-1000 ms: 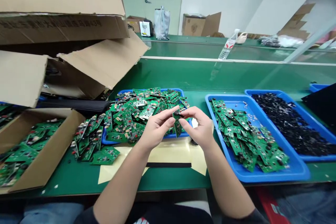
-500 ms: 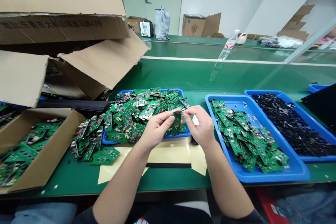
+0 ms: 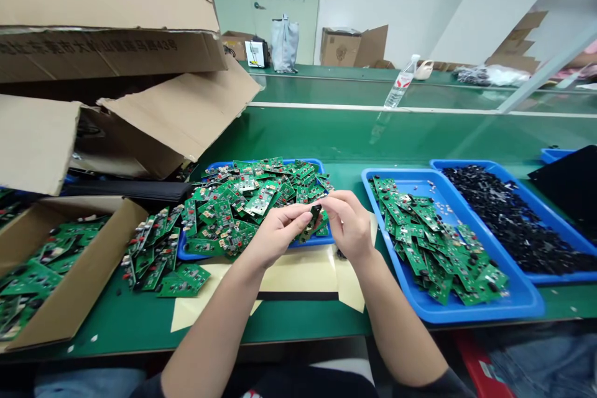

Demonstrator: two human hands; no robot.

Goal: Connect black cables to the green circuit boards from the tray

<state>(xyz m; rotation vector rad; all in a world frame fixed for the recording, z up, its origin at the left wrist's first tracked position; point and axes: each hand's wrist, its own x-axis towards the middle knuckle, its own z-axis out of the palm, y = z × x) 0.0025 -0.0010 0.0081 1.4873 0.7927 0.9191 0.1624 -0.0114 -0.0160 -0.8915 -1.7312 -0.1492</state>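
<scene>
- A small green circuit board (image 3: 308,231) is pinched by thumb and fingers of the left hand (image 3: 278,230), near a blue plastic tray (image 3: 185,254) heaped with similar boards (image 3: 233,214).
- The right hand (image 3: 349,225) is curled beside its upper end; grip cannot be told.

A black top (image 3: 303,382) is showing, and a small red and white print (image 3: 252,393) is peeking out on its front. Short black sleeves (image 3: 438,385) are leaving both arms (image 3: 212,317) bare, and the left hand (image 3: 275,230) and right hand (image 3: 351,225) are showing bare too.
</scene>
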